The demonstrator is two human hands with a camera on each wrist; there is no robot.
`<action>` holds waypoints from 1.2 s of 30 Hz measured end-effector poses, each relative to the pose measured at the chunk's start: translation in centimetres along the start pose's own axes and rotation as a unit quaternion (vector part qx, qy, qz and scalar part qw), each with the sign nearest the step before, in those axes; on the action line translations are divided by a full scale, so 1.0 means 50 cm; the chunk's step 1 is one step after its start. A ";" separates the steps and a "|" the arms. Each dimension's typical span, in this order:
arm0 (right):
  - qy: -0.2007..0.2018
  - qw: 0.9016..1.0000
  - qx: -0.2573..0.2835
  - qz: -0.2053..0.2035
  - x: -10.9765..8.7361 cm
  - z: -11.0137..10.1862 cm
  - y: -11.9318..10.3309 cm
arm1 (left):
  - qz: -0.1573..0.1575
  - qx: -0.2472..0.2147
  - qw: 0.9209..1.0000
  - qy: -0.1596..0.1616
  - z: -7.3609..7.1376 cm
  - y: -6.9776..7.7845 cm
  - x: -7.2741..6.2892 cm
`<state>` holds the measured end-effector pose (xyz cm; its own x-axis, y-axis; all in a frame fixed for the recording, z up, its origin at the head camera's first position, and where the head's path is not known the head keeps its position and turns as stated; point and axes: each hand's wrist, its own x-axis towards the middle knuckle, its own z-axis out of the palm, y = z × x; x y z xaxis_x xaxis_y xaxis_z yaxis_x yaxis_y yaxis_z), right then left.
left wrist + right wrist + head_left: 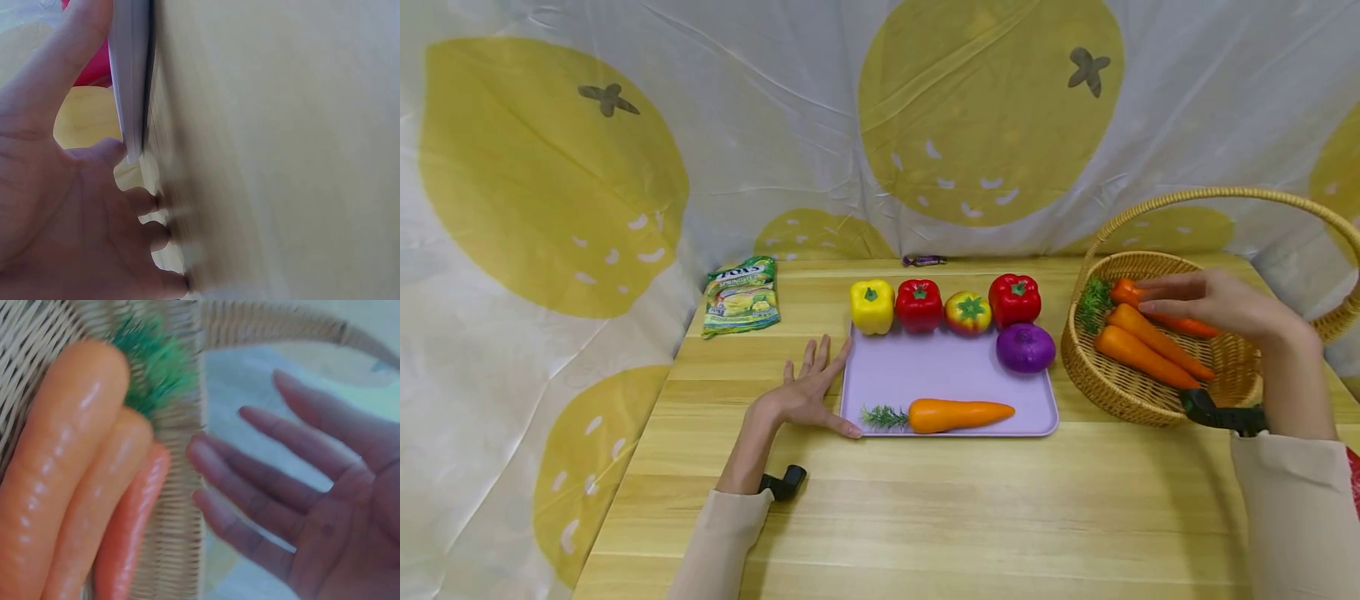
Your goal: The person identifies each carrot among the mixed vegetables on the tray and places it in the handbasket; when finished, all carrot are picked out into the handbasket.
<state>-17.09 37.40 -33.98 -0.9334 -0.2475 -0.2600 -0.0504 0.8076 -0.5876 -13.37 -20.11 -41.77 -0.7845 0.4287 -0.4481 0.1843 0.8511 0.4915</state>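
My left hand spreads its fingers at the left edge of the lilac tray, thumb by the near corner. In the left wrist view its fingertips touch the table and the tray's rim. On the tray lie an orange carrot with green leaves, a purple onion, a yellow bell pepper, two red bell peppers and a red-yellow tomato. Over the wicker basket at the right hovers my right hand, fingers extended, holding nothing. Several carrots with green leaves lie inside the basket.
A green candy packet lies at the back left of the wooden table. Behind the tray sits a small purple wrapped candy. The basket's tall handle arches over its opening. A lemon-print cloth hangs along the back.
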 end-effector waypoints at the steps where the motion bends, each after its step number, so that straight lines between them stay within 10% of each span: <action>1: 0.008 1.000 0.006 -0.012 -0.008 0.002 -0.008 | 0.001 -0.002 1.000 0.000 -0.001 0.000 0.000; 12: 0.011 0.981 0.125 -0.149 -0.051 0.070 -0.123 | 0.005 -0.009 1.000 0.005 0.000 -0.002 -0.006; 25: -0.126 0.951 0.171 -0.225 0.033 0.237 -0.226 | 0.005 -0.005 1.000 0.008 0.001 0.001 -0.006; 36: -0.166 0.933 0.174 -0.268 0.067 0.350 -0.271 | 0.001 -0.006 1.000 0.006 0.003 0.000 -0.005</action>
<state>-13.31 16.25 -40.28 -0.6431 -0.7644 -0.0466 -0.3054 0.3118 -0.8998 -13.11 -20.16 -41.75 -0.7917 0.4260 -0.4379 0.1786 0.8469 0.5009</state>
